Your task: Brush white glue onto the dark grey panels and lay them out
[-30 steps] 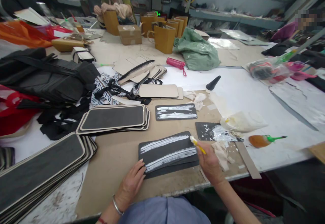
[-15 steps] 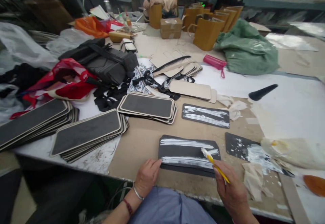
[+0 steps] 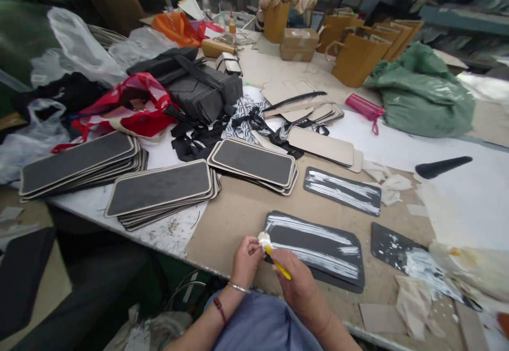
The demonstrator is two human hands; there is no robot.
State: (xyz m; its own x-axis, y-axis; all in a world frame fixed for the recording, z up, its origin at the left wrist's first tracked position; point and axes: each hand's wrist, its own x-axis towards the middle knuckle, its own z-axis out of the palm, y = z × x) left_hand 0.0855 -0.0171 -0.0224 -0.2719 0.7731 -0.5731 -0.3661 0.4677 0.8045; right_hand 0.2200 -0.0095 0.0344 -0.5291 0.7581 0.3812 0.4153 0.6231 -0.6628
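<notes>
My right hand [image 3: 297, 281] grips a yellow-handled brush [image 3: 282, 270], its bristles thick with white paste. Close beside the bristles is my left hand [image 3: 245, 262], its thumb and fingers pinched together. Whatever is between them is too small to make out. Both hands are at the left end of a dark grey rectangular panel [image 3: 314, 242] with white streaks along its two long sides. Another dark piece shows under its near edge. Farther back lies a second streaked panel [image 3: 342, 191]. To the right, a dark sheet [image 3: 387, 247] is smeared with white paste.
Stacks of dark panels with pale borders [image 3: 159, 187] line the left. Behind them are a red bag [image 3: 131, 104] and black bundles [image 3: 202, 94]. A green bag [image 3: 425, 99] and mustard bags [image 3: 360, 59] stand behind. Across the table, a person holds a mustard bag.
My right hand has carried the brush left from the panel's right part to its left end, beside my left hand. My left fingers now pinch near the bristles. The view has shifted.
</notes>
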